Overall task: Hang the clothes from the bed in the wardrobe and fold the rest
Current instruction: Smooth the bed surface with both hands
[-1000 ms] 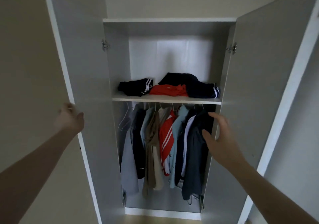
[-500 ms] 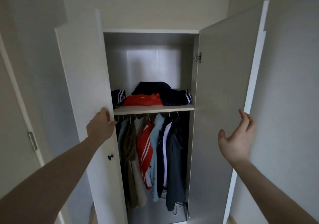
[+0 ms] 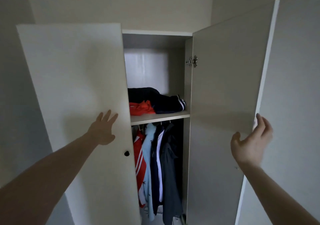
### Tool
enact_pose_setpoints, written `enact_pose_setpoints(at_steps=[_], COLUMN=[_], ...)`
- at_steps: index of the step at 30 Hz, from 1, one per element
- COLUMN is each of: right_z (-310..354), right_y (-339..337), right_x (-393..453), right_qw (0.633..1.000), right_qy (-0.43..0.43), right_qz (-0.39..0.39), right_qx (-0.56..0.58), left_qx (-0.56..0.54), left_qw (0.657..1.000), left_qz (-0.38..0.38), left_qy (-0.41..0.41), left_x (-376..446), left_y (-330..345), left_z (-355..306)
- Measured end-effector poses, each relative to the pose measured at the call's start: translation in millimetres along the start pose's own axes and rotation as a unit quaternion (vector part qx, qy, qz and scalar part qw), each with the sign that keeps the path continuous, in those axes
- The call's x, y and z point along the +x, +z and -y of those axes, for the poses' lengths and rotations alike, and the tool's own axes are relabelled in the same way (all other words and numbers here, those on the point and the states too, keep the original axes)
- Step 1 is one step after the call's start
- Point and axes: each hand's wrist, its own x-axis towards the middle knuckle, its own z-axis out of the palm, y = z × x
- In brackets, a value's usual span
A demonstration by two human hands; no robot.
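Observation:
The white wardrobe stands in front of me with its left door swung most of the way across the opening. My left hand presses flat on that door with straight, spread fingers, above a small black knob. The right door stands wide open, and my right hand touches its outer edge with loosely bent fingers. In the gap, several clothes hang from the rail: red with white stripes, light blue, navy, dark grey. Folded dark and orange clothes lie on the shelf.
Plain pale walls flank the wardrobe on both sides. A metal hinge shows at the top of the right door. The bed is out of view.
The left door has swung further shut, and my left hand went from holding its edge to pressing flat on its face. My right hand has reached the right door's edge. The view has backed away.

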Motion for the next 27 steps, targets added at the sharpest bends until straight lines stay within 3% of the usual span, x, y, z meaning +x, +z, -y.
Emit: enact_pose_setpoints(at_steps=[2,6,10,14,20,24,27], right_z=[-5.9,-8.6,-0.1,11.3,39.8,71.9,91.5], right_y=[5.4,17.1,28.4,44.9,88.1,133.6,168.4], right_x=[9.9,8.2,-4.2,-37.8,-111.9,-137.8,-150.1], right_qw=[0.999,0.985,0.981,0.990,0.977,0.960,0.960], right_qy=[0.029,0.159,0.195,0.141,0.088,0.075,-0.014], right_qz=[-0.002,0.074,0.013,-0.016,0.117,0.204,0.233], right_qx=[-0.024,0.006,-0.013,0.013,0.156,0.178,0.153], left_qx=[0.020,0.030,0.014,-0.017,-0.021,0.009,0.034], left_qw=[1.000,0.999,0.999,0.999,0.999,1.000,0.999], left_qz=[0.010,-0.015,-0.023,-0.035,-0.021,0.001,0.017], left_qy=[0.006,0.027,0.019,-0.003,-0.011,-0.013,-0.018], left_x=[11.6,28.9,45.1,62.2,70.4,75.0,77.1], left_y=[9.0,32.0,36.2,44.6,57.8,61.2,64.9], left_z=[8.0,10.1,4.7,-6.8,-20.5,-17.1,-9.8])
